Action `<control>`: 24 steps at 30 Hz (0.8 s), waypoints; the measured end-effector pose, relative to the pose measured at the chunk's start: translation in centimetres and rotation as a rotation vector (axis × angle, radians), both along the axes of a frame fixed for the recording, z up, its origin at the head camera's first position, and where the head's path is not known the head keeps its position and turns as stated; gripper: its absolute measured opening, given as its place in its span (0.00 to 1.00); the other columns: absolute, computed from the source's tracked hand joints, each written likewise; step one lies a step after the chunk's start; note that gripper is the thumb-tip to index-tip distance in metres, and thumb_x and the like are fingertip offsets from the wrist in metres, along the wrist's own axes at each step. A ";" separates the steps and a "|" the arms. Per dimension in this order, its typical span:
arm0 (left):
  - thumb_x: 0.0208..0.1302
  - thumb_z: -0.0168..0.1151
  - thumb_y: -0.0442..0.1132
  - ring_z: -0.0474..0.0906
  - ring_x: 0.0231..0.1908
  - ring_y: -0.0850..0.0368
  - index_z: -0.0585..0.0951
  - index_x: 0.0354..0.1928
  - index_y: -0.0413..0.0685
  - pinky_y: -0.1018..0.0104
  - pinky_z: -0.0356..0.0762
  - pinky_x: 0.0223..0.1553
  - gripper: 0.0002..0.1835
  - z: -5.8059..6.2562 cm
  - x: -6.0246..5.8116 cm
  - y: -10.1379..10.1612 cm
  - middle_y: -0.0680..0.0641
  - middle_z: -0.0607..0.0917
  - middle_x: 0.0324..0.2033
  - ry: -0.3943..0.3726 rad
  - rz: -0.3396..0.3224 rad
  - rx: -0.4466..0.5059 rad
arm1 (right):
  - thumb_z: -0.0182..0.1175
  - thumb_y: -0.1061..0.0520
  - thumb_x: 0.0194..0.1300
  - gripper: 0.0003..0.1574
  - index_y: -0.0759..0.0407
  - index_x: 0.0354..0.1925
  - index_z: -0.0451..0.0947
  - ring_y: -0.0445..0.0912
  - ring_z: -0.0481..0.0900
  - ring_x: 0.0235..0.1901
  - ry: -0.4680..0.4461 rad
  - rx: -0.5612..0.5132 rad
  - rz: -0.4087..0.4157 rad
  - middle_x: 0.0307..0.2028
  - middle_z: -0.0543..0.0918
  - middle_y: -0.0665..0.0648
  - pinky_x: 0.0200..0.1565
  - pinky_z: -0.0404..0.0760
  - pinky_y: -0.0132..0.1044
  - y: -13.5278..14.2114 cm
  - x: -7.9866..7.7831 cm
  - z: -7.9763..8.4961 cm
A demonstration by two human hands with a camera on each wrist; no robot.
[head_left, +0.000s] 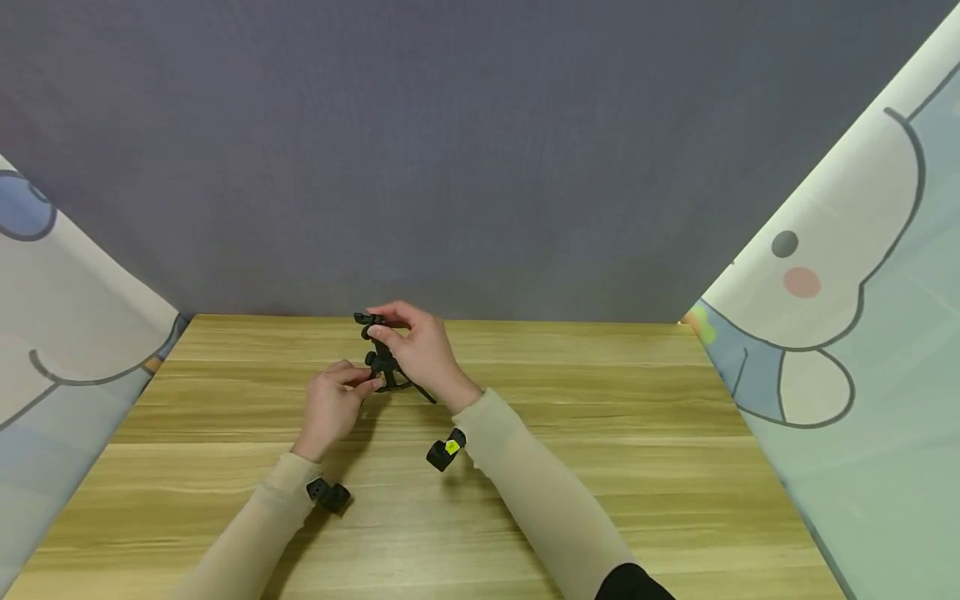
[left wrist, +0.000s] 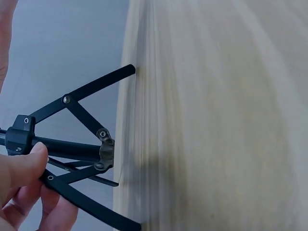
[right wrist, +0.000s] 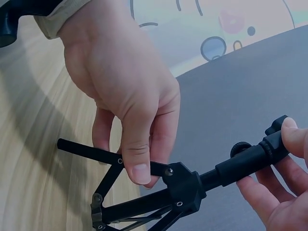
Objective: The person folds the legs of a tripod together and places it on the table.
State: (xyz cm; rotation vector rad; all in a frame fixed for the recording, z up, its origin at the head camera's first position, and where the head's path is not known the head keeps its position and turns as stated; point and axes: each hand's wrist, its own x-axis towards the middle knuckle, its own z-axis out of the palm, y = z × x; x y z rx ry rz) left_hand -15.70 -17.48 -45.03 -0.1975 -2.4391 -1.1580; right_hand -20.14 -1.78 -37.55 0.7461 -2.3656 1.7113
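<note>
A small black tripod (head_left: 383, 357) stands at the back of the table with its braced legs spread. Low on it, my left hand (head_left: 330, 406) pinches one leg (right wrist: 84, 149) near the collar, thumb on one side and fingers on the other. Higher up, my right hand (head_left: 423, 346) grips the tripod's head (right wrist: 276, 139) between thumb and fingers, beside a round knob (right wrist: 240, 148). In the left wrist view, leg tips (left wrist: 129, 70) reach the tabletop, and the centre tube (left wrist: 72, 149) runs between the legs.
The wood-grain table (head_left: 600, 467) runs up to a dark grey panel (head_left: 480, 167) just behind the tripod. Cartoon-printed sheets (head_left: 847, 208) rise at both sides. Black wrist cameras (head_left: 330, 496) sit on both sleeves.
</note>
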 end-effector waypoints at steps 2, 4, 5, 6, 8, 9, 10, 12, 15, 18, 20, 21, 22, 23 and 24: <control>0.48 0.73 0.34 0.71 0.19 0.61 0.87 0.32 0.41 0.71 0.66 0.20 0.07 -0.1 0.0 0.1 0.53 0.81 0.22 0.001 0.012 0.015 | 0.61 0.49 0.62 0.15 0.43 0.48 0.80 0.33 0.77 0.42 -0.007 -0.003 -0.004 0.39 0.82 0.41 0.40 0.78 0.29 0.0 0.0 0.0; 0.48 0.73 0.34 0.71 0.20 0.61 0.87 0.32 0.40 0.72 0.66 0.20 0.08 -0.2 0.1 0.2 0.53 0.81 0.22 -0.001 0.024 0.039 | 0.61 0.49 0.61 0.15 0.43 0.48 0.80 0.33 0.77 0.41 -0.014 -0.009 -0.008 0.38 0.82 0.41 0.40 0.78 0.28 0.0 0.0 0.1; 0.48 0.74 0.34 0.71 0.20 0.60 0.87 0.32 0.40 0.72 0.66 0.20 0.08 -0.2 0.1 0.2 0.53 0.81 0.22 -0.004 0.030 0.053 | 0.61 0.49 0.61 0.15 0.44 0.48 0.80 0.33 0.78 0.41 -0.017 -0.013 -0.009 0.38 0.82 0.41 0.39 0.78 0.28 0.0 0.0 0.1; 0.48 0.74 0.34 0.71 0.20 0.60 0.87 0.32 0.40 0.72 0.66 0.21 0.09 -0.2 0.1 0.3 0.52 0.81 0.22 -0.007 0.036 0.069 | 0.61 0.49 0.61 0.15 0.44 0.48 0.80 0.33 0.78 0.41 -0.020 -0.017 -0.009 0.38 0.82 0.41 0.39 0.78 0.28 -0.1 0.1 0.2; 0.48 0.73 0.34 0.73 0.21 0.59 0.87 0.33 0.40 0.73 0.66 0.21 0.09 -0.4 0.1 0.4 0.52 0.81 0.23 -0.013 0.045 0.097 | 0.61 0.50 0.61 0.15 0.44 0.47 0.80 0.33 0.78 0.41 -0.027 -0.024 -0.012 0.38 0.82 0.41 0.39 0.78 0.28 -0.1 0.1 0.2; 0.48 0.73 0.34 0.73 0.22 0.59 0.87 0.33 0.40 0.73 0.67 0.21 0.09 -0.4 0.0 0.5 0.52 0.81 0.23 -0.016 0.049 0.113 | 0.61 0.50 0.61 0.14 0.44 0.47 0.80 0.33 0.78 0.41 -0.028 -0.028 -0.014 0.38 0.82 0.41 0.38 0.78 0.28 -0.1 0.1 0.2; 0.48 0.73 0.34 0.74 0.22 0.59 0.87 0.33 0.40 0.73 0.67 0.21 0.09 -0.5 0.0 0.5 0.52 0.81 0.23 -0.018 0.055 0.127 | 0.62 0.50 0.61 0.14 0.44 0.47 0.80 0.33 0.78 0.41 -0.029 -0.031 -0.015 0.38 0.82 0.41 0.38 0.78 0.28 -0.1 0.1 0.2; 0.49 0.73 0.34 0.76 0.25 0.59 0.87 0.33 0.40 0.73 0.67 0.20 0.08 -0.6 0.1 0.5 0.52 0.81 0.23 -0.019 0.066 0.150 | 0.62 0.51 0.61 0.14 0.44 0.47 0.81 0.33 0.78 0.41 -0.034 -0.034 -0.016 0.37 0.82 0.41 0.37 0.79 0.28 -0.2 0.2 0.3; 0.50 0.72 0.34 0.78 0.27 0.59 0.87 0.32 0.41 0.74 0.68 0.19 0.07 -0.8 0.0 0.6 0.52 0.81 0.23 -0.004 0.080 0.185 | 0.62 0.51 0.61 0.14 0.45 0.47 0.81 0.34 0.78 0.41 -0.041 -0.037 -0.022 0.38 0.82 0.41 0.37 0.79 0.28 -0.4 0.3 0.3; 0.50 0.72 0.33 0.78 0.28 0.58 0.87 0.31 0.40 0.75 0.67 0.19 0.06 -0.9 0.0 0.8 0.51 0.81 0.22 0.020 0.090 0.217 | 0.62 0.51 0.62 0.14 0.46 0.47 0.81 0.34 0.78 0.42 -0.045 -0.033 -0.032 0.38 0.82 0.41 0.36 0.79 0.28 -0.5 0.4 0.3; 0.50 0.72 0.32 0.77 0.28 0.59 0.87 0.31 0.40 0.75 0.67 0.19 0.06 -1.0 0.0 1.0 0.51 0.81 0.23 0.033 0.103 0.233 | 0.62 0.51 0.61 0.14 0.47 0.47 0.81 0.34 0.78 0.42 -0.046 -0.032 -0.038 0.38 0.82 0.41 0.36 0.79 0.28 -0.6 0.4 0.4; 0.50 0.72 0.32 0.77 0.28 0.59 0.87 0.31 0.39 0.75 0.67 0.20 0.06 -1.0 0.0 1.1 0.50 0.81 0.23 0.038 0.109 0.246 | 0.62 0.51 0.61 0.14 0.47 0.47 0.81 0.34 0.78 0.42 -0.045 -0.032 -0.039 0.38 0.82 0.41 0.36 0.79 0.28 -0.6 0.5 0.4; 0.50 0.72 0.32 0.77 0.28 0.60 0.87 0.31 0.39 0.75 0.67 0.20 0.05 -1.1 0.0 1.2 0.50 0.81 0.23 0.040 0.118 0.261 | 0.62 0.51 0.61 0.14 0.47 0.47 0.81 0.34 0.78 0.41 -0.047 -0.032 -0.041 0.37 0.82 0.41 0.36 0.79 0.28 -0.6 0.5 0.4; 0.50 0.72 0.32 0.76 0.27 0.60 0.87 0.31 0.39 0.75 0.67 0.21 0.05 -1.1 0.0 1.3 0.50 0.81 0.23 0.042 0.126 0.279 | 0.62 0.52 0.62 0.14 0.47 0.47 0.81 0.34 0.78 0.42 -0.047 -0.032 -0.043 0.38 0.82 0.41 0.36 0.79 0.28 -0.6 0.5 0.4; 0.50 0.72 0.32 0.75 0.27 0.61 0.87 0.31 0.39 0.75 0.67 0.21 0.05 -1.2 -0.1 1.4 0.50 0.81 0.23 0.043 0.133 0.293 | 0.62 0.52 0.62 0.14 0.47 0.47 0.81 0.34 0.78 0.41 -0.044 -0.034 -0.044 0.37 0.82 0.41 0.36 0.79 0.28 -0.6 0.5 0.4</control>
